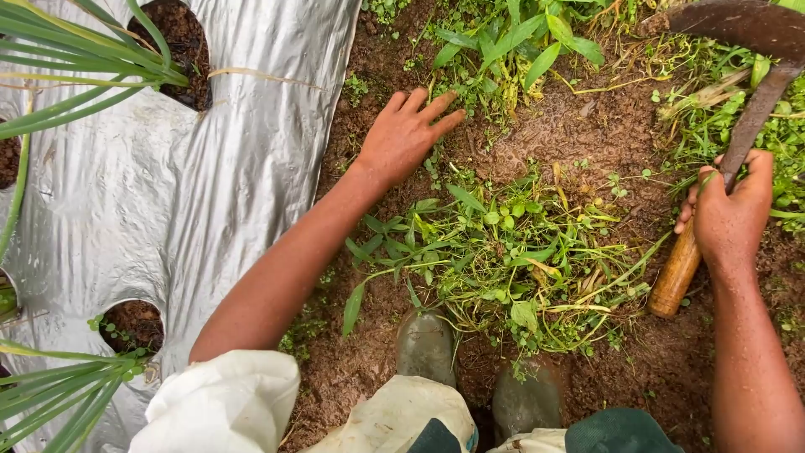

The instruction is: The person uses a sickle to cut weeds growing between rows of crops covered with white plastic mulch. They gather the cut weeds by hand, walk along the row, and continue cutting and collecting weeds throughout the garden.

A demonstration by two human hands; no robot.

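The left hand (402, 134) is laid flat on wet soil (579, 126), fingers spread, touching small weeds (511, 252). A sickle (738, 126) is gripped by the right hand (731, 214), fingers wrapped around its wooden handle.

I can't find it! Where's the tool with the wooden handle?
In the right hand, at the picture's right: the sickle reaches up over the weeds.

Ground: wet brown soil (579, 126) | Cover: silver plastic sheet (210, 193) with round planting holes (134, 325) | Light: soft daylight
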